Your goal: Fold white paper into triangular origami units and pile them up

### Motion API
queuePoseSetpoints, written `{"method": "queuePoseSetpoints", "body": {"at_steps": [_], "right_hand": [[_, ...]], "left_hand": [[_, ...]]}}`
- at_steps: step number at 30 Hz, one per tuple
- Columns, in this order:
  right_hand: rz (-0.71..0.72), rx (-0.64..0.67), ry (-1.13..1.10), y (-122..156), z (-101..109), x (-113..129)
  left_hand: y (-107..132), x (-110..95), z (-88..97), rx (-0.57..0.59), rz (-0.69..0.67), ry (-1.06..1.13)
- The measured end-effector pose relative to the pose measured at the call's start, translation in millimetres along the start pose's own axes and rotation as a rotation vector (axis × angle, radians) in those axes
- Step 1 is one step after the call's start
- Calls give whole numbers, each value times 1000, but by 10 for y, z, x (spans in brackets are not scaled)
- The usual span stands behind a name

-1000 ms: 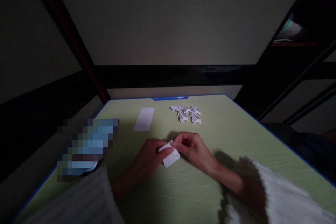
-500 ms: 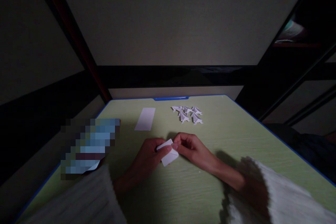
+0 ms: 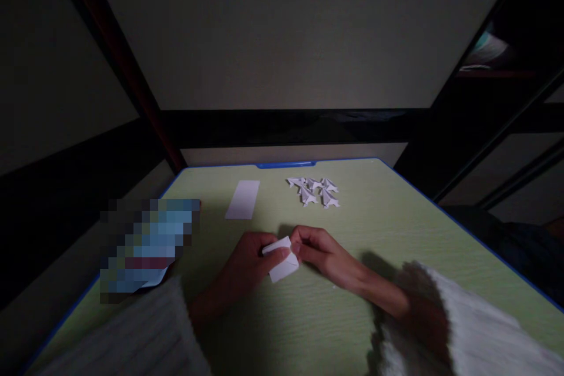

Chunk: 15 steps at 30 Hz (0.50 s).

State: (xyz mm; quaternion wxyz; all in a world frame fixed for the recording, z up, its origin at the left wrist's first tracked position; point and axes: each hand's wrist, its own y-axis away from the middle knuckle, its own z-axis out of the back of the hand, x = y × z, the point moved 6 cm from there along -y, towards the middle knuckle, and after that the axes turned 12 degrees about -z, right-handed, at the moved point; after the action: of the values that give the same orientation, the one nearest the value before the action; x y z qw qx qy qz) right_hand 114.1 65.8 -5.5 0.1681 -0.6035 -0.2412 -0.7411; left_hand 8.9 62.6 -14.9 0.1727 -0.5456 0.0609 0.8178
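Note:
A small folded piece of white paper [image 3: 284, 269] is held tilted just above the table, between my two hands. My left hand [image 3: 251, 261] grips it from the left, thumb pressed across its face and fingers tucked behind. At the paper's upper right edge, my right hand [image 3: 324, 255] pinches with thumb and forefinger; the other fingers are curled. Beyond the hands, several folded white paper figures [image 3: 307, 195] sit in a cluster. A flat white sheet of paper [image 3: 243, 200] lies to their left.
The pale green table [image 3: 388, 235] has a blue rim and a blue strip [image 3: 286, 165] at its far edge. A blurred-out bluish object [image 3: 154, 247] lies on the left side. A panelled wall [image 3: 286, 35] rises behind the table.
My right thumb has slid off the paper's face toward its right edge. The folded paper has tilted slightly. The figures and flat sheet have stayed put.

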Motion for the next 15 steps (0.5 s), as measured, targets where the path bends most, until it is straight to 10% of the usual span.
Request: {"method": "queuePoseSetpoints", "body": {"at_steps": [15], "right_hand": [[56,13,-8,28,-31,-5]], "left_hand": [[31,-86,-46,81,-81,13]]}}
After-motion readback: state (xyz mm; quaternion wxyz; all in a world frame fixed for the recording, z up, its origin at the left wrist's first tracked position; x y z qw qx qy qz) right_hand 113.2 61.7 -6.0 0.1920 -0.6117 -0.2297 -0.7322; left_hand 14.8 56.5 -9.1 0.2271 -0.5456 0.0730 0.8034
